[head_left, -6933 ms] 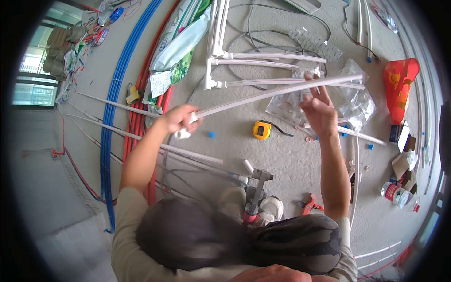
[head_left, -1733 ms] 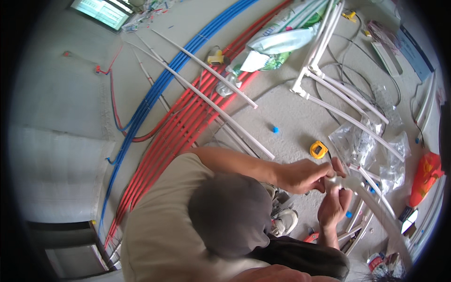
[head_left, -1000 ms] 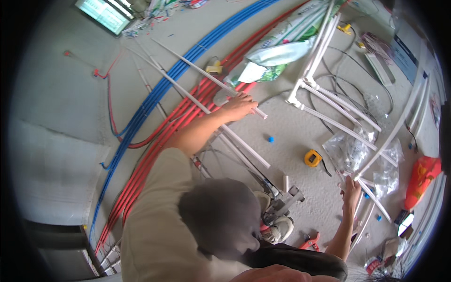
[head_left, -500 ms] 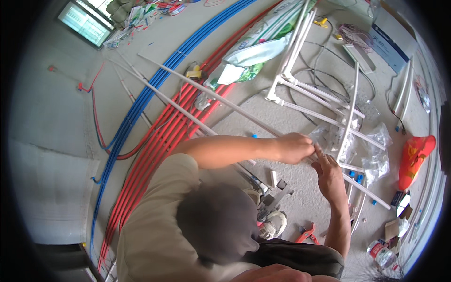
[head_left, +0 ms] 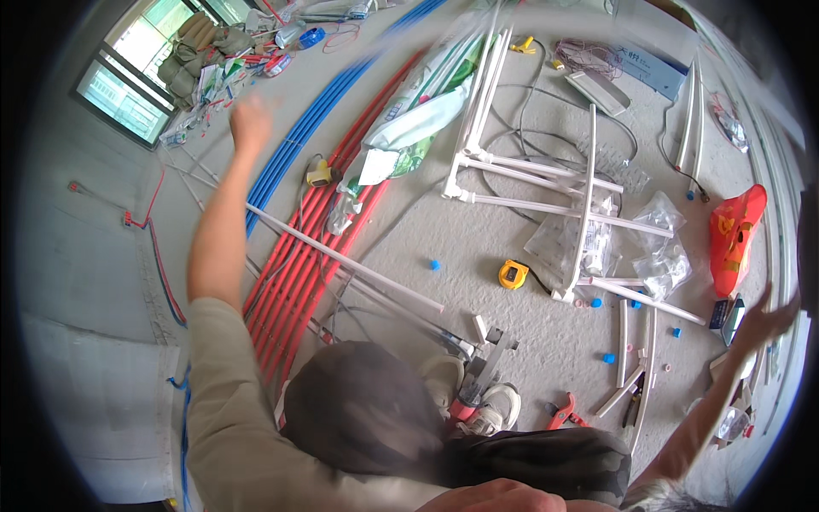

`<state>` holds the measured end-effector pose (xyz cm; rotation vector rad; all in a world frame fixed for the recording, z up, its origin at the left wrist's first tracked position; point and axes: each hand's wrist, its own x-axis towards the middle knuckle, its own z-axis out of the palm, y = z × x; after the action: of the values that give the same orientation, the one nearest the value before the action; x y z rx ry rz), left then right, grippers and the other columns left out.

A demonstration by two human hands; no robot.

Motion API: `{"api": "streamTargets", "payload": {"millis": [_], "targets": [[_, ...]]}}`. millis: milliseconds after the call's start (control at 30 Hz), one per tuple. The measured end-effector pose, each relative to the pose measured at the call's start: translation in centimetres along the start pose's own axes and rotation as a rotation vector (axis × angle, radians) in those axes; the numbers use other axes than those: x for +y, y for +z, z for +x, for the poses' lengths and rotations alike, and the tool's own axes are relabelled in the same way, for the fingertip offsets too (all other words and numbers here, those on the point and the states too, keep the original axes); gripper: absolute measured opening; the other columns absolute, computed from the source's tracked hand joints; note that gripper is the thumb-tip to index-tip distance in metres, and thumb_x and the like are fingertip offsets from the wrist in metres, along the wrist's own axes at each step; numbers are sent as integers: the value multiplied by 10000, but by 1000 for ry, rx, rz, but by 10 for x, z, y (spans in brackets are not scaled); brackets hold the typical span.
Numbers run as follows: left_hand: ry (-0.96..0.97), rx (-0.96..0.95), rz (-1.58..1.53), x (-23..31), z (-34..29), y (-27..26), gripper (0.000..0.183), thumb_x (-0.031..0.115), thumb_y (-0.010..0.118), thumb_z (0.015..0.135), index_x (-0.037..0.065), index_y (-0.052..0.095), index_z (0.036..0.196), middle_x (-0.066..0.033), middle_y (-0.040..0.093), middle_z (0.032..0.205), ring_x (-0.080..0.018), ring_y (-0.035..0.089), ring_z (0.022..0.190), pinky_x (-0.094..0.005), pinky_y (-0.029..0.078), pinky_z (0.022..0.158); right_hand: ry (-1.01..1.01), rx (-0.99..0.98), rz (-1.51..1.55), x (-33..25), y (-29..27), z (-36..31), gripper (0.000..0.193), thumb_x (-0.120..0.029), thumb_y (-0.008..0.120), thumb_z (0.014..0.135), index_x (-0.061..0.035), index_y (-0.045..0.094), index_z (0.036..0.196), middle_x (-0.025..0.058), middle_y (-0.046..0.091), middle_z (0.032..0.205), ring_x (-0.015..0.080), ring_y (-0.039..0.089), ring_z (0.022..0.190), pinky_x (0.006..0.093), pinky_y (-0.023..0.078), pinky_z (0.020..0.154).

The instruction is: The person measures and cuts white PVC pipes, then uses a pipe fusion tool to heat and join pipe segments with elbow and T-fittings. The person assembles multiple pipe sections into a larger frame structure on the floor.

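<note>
My left arm reaches out to the far left, and my left hand (head_left: 250, 124) looks like a closed fist, blurred by motion, above the floor beside the blue pipes (head_left: 299, 136). Anything inside it is hidden. At the far right my right hand (head_left: 765, 320) is raised near the red bag (head_left: 738, 239), its fingers too smeared to read. A blurred white pipe (head_left: 610, 36) arcs across the top; its contact with either hand is unclear. A joined white pipe frame (head_left: 533, 165) lies ahead of me, with a yellow tape measure (head_left: 514, 274) beside it.
Red pipes (head_left: 290, 273) run along the left, with a loose white pipe (head_left: 358, 266) across them. A red pipe cutter (head_left: 565, 413) and a grey metal tool (head_left: 485, 373) lie near my shoes. Short pipe pieces (head_left: 623, 341), blue caps and clear plastic bags are scattered at right.
My hands have gone from close together on a long white pipe to far apart, left and right. That pipe has left its former place. The tape measure is now uncovered, and the view has shifted.
</note>
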<state>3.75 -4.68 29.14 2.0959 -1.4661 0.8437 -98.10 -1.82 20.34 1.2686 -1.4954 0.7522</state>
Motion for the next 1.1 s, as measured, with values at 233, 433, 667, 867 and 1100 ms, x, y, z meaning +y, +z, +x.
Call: {"api": "streamTargets", "payload": {"millis": [233,433,667,867,1100], "targets": [[143,265,-977,62,215,-240,571,532,599,1041,45,638,746,-60,520,641,-217,500,649,-426,455,718,103,-450,816,-261,-67,-21,670,51,767,868,-117,562,1482,158,416,1628,404,358,1524,498,330,1247],[-26,248,-1788,119,160,-322,536,431,440,1115,174,283,672,-11,198,624,-228,253,586,-452,357,660,70,-681,1121,-320,-83,-19,651,-11,770,878,-118,560,1484,165,386,1651,411,408,1495,483,401,1223],[-717,-10,-2244,-71,111,-153,525,413,413,1152,165,284,708,0,272,628,-184,289,598,-404,385,674,-53,-406,798,-306,-65,9,1136,-287,918,760,-148,255,1672,164,307,1690,371,306,1545,555,242,1266],[-1032,2,-1730,-39,43,-29,245,224,562,1049,69,479,879,-116,539,748,-306,573,702,-519,545,804,-249,-984,838,-240,-57,-67,197,-126,789,840,-48,661,968,175,703,862,404,705,811,511,524,721],[-1371,-128,-1801,133,-152,6,229,205,671,1038,116,511,900,-17,419,621,-189,434,513,-412,438,559,-150,-1663,1347,-331,-147,-48,291,-240,831,879,-17,653,935,206,671,785,382,661,711,473,500,673]]}}
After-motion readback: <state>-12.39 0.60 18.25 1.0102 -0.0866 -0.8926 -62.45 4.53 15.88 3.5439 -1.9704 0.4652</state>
